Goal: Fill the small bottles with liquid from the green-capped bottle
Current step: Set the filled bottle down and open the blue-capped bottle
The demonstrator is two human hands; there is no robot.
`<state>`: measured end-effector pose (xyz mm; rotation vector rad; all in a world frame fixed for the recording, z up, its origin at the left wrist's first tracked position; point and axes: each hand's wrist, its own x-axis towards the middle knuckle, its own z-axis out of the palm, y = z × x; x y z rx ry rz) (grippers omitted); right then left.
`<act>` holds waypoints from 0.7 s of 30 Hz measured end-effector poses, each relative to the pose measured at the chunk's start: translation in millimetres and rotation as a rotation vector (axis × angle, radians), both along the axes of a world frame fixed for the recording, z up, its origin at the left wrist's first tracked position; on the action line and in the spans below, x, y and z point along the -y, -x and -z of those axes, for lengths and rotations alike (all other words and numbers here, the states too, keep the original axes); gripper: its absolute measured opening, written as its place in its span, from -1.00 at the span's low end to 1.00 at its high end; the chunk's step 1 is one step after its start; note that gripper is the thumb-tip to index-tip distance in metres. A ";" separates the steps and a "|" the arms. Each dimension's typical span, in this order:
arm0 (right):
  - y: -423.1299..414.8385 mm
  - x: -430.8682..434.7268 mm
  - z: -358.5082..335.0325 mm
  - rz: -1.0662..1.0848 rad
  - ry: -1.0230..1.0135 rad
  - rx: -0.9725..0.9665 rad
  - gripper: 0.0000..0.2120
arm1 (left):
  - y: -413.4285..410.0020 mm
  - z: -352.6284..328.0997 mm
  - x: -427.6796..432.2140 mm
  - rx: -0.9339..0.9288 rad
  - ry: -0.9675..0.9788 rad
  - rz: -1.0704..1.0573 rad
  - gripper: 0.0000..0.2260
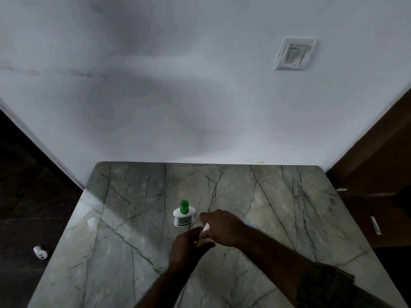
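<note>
Together over the marbled table (138,218), left hand (185,248) and right hand (224,227) clasped around a small white bottle (205,227), fingers curled; green-capped bottle (183,215) upright just beyond.

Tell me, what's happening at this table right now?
A person stands at a grey-green marble-patterned tabletop against a white wall. Both hands meet near the middle: the left hand and the right hand are closed around a small white object, probably one of the little bottles, though the fingers hide most of it. The white bottle with the green cap stands upright just beyond them, untouched and capped. No pouring is under way.
</note>
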<state>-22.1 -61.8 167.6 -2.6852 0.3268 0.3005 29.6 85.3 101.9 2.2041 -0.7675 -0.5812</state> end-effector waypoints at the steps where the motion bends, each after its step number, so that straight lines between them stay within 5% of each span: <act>1: 0.5 -2.0 2.3 0.035 -0.015 0.016 -0.74 | 0.3 0.0 0.3 0.004 0.004 -0.005 -0.61; 8: 11.1 -15.5 20.9 0.385 -0.213 0.115 -0.69 | 3.1 -0.9 2.2 -0.007 0.030 -0.067 -0.71; 21: 21.2 -14.3 47.4 0.366 -0.092 0.213 -0.73 | 9.5 18.9 13.3 -0.045 0.167 -0.032 -0.69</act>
